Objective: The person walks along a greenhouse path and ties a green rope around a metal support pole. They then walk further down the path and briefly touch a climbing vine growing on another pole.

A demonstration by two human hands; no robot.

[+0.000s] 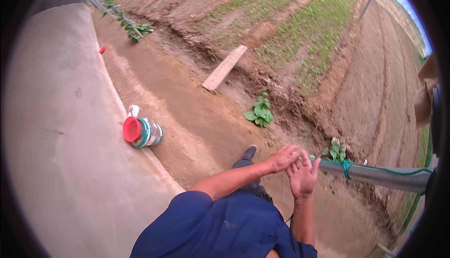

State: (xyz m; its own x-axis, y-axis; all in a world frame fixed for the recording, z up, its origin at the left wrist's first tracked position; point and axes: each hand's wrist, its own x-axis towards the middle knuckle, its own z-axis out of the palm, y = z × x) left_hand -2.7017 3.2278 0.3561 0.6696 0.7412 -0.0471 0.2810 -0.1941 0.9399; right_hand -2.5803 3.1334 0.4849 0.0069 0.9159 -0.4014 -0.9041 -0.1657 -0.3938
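Observation:
In front of my blue shirt (218, 226) my two bare hands come together, fingertips close to or touching each other. My left hand (282, 158) reaches in from the left, back side up, with its fingers loosely bent. Palm facing up, my right hand (303, 179) has its fingers spread and holds nothing. I see no object in either hand, though the fingers overlap and are slightly blurred. Just beyond the right fingertips is the end of a grey metal pole (379, 177), with a green rope (346, 168) knotted around it.
On the left, a bucket (153, 133) with a red container (132, 129) at its mouth stands by the concrete slab's edge (116, 92). A wooden plank (225, 69) spans the muddy ditch. Leafy plants (261, 113) grow along the dirt path (175, 92). Beyond lie planted beds (316, 29).

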